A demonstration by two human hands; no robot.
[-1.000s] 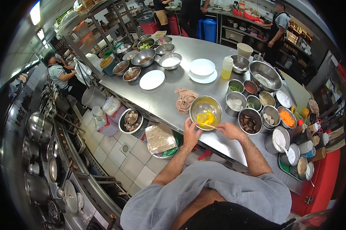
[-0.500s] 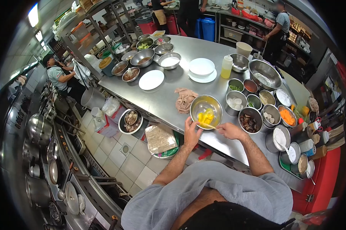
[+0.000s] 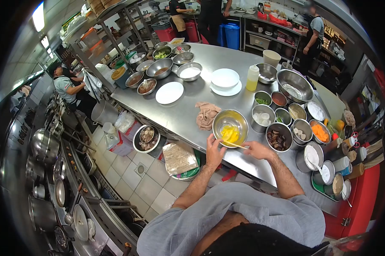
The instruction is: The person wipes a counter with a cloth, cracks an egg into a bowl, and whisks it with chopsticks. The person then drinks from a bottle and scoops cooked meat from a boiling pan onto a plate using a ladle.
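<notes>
A metal mixing bowl (image 3: 242, 121) stands near the table's front edge, with yellow beaten egg (image 3: 230, 134) in its bottom. My left hand (image 3: 215, 149) grips its near-left rim between thumb and fingers. In my right hand (image 3: 257, 150), closed at the near-right side, are pale wooden chopsticks (image 3: 234, 145); they reach across the near rim into the egg. Whether there is one stick or two I cannot make out. A crumpled pinkish-brown cloth (image 3: 207, 115) lies just left of the bowl.
Right of the bowl stand several metal ingredient containers, including one of dark mushrooms (image 3: 279, 136) and one of sliced carrots (image 3: 320, 131). Beyond are a squeeze bottle of yellow liquid (image 3: 252, 78), stacked white dishes (image 3: 225, 78) and a white plate (image 3: 170, 93). Co-workers stand farther off.
The chopsticks have shifted within the bowl and the egg has spread differently. My left hand keeps its hold on the rim. A co-worker at the back right has lowered an arm.
</notes>
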